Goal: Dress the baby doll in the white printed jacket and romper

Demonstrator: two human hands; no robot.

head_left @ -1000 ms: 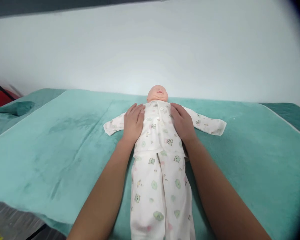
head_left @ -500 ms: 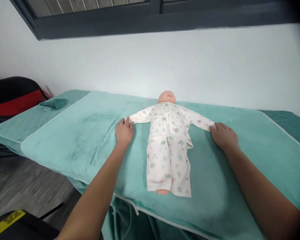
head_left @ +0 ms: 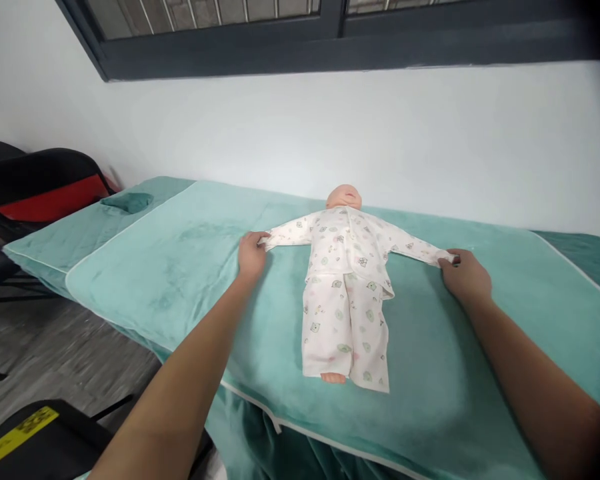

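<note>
A baby doll [head_left: 344,196] lies on its back, head toward the wall, arms spread wide. It wears a white printed shirt [head_left: 347,243] and matching trousers [head_left: 345,327]; part of one foot [head_left: 333,378] shows below a trouser leg. My left hand [head_left: 253,255] pinches the end of the sleeve [head_left: 290,233] on the left side. On the other side, my right hand [head_left: 466,275] grips the cuff of the right-hand sleeve [head_left: 415,247] between thumb and fingers. Both sleeves are stretched outward, and the doll's hands are hidden.
Green plush covers [head_left: 155,267] are spread over the bed, which stands against a white wall [head_left: 280,133] under a dark-framed window [head_left: 230,50]. Black and red chairs [head_left: 55,193] stand at the left. A black chair with a yellow label [head_left: 20,437] is at the lower left.
My fingers, which lay flatter over the sleeve ends, are now curled into a pinch on both cuffs. My right hand has shifted slightly outward. The whole view has moved a little.
</note>
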